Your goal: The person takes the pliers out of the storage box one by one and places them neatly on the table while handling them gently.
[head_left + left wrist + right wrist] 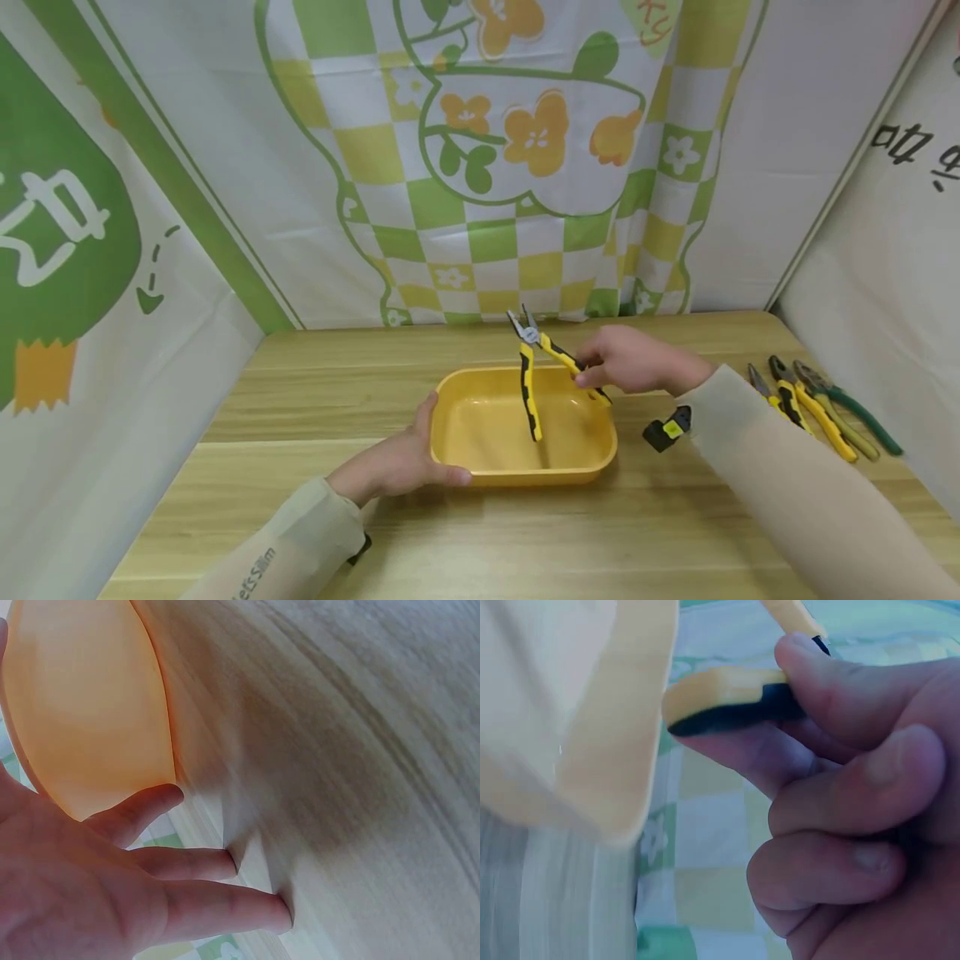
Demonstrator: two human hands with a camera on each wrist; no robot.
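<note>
A pair of combination pliers (530,335) with yellow and black handles hangs spread over a yellow plastic basin (525,477). My right hand (626,360) pinches one handle near its end, between thumb and forefinger; the other handle hangs free above the basin. In the right wrist view, the gripped handle's end (720,697) juts past the fingers. At the basin's left near corner, my left hand (405,461) rests against the outside with thumb and fingers spread. The left wrist view shows its straight fingers (225,904) touching the basin wall (97,712) and the tabletop.
On the right of the wooden table (300,417) lie several more pliers, among them one with green handles (866,417) and one with yellow handles (825,425). A patterned cloth (517,233) hangs behind the table, with printed fabric walls at both sides.
</note>
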